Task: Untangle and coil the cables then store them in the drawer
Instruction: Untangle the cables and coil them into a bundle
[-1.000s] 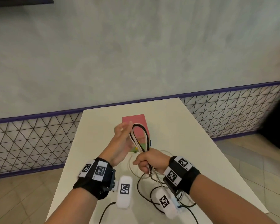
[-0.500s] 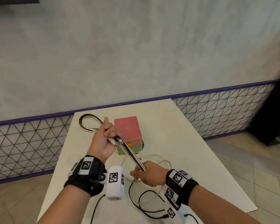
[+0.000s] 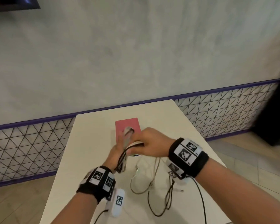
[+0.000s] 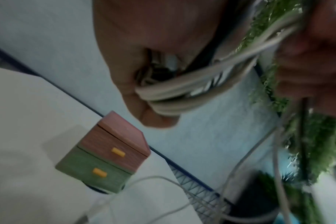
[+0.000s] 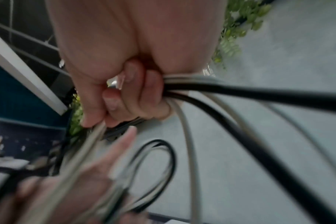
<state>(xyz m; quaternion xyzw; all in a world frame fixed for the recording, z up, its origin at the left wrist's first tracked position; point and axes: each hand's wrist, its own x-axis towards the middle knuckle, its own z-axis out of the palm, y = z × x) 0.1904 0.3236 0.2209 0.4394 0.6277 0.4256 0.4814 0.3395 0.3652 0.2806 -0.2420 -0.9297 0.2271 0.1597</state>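
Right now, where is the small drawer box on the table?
In the head view the drawer box stands at the table's far middle, just behind both hands. The left wrist view shows both its drawers closed.

Both forearms reach toward twelve o'clock. The left hand (image 3: 120, 148) stands edge-up (fingers blurred), its grip closed around looped cables (image 3: 127, 138). The right hand (image 3: 149, 145), at its three o'clock, fists them too.

A bundle of white and black cables (image 3: 127, 143), partly looped, is held above a small two-drawer box (image 3: 127, 126), pink over green, both drawers closed, at 12 o'clock.
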